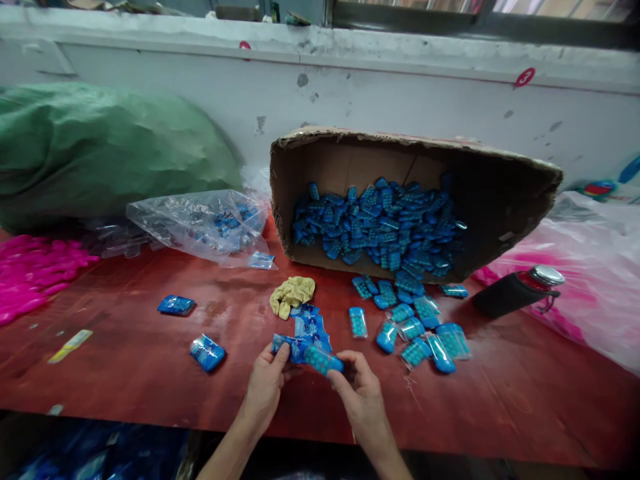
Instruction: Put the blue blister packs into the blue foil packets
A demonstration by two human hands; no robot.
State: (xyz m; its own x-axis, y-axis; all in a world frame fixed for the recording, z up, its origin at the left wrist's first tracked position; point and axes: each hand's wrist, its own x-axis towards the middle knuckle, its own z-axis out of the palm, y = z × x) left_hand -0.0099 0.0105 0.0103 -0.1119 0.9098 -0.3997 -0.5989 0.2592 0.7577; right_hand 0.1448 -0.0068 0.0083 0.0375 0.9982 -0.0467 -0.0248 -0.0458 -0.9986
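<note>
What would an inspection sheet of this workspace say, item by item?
Surface: red table, scuffed, with pale marks.
Job's things: blue wrapper and turquoise-dotted case, both in hand; loose cases by an open cardboard box holding many more; two wrapped packs at left.
Clutter: crumpled yellow item, dark-sleeved bottle, yellow-and-white strip, bright pink pieces.
Hands: left hand pinches the wrapper; right hand holds the case.
Cables: nothing seen.
Surroundings: green sack, white wall with dark spots, window above.

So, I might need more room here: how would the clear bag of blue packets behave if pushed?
The clear bag will probably crumple before sliding, since its film looks thin and wrinkled. The blue packets bunch toward its right end, so that side is likely heavier.
</note>
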